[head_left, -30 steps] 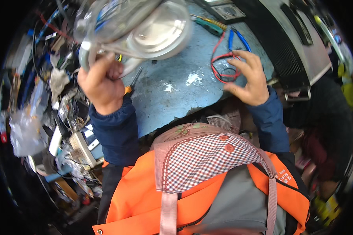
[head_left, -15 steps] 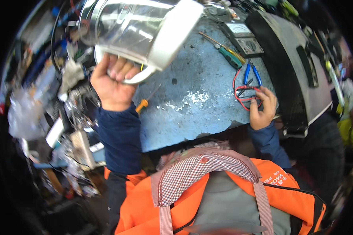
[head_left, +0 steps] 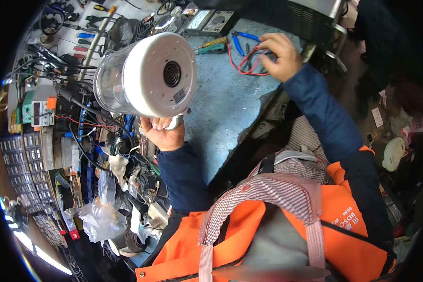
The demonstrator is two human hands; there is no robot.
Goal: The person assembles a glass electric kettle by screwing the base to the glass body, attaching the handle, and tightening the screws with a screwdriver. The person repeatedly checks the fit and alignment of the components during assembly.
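Note:
My left hand [head_left: 164, 134] is closed around the white handle of a clear electric kettle [head_left: 143, 80]. The kettle is tipped so its white round base faces me, showing a dark ringed socket [head_left: 172, 74] off the middle. Its clear body points away to the left. Over the far right of the bench, my right hand [head_left: 284, 58] has its fingers bent and apart, beside red and black test leads [head_left: 239, 70]. Whether the fingertips touch the leads is hard to make out. Blue-handled pliers [head_left: 238, 46] lie just beyond them.
On the worn blue bench [head_left: 225, 108], a green-handled screwdriver [head_left: 214, 49] lies near an analog multimeter [head_left: 216, 21]. A black metal case [head_left: 305, 19] stands at far right. Cables, tools and plastic bags [head_left: 103, 218] crowd the left, with small-parts drawers [head_left: 26, 164] beyond.
The kettle has turned so that its base now faces me, still in my left hand. My view has swung left. My right hand remains near the test leads.

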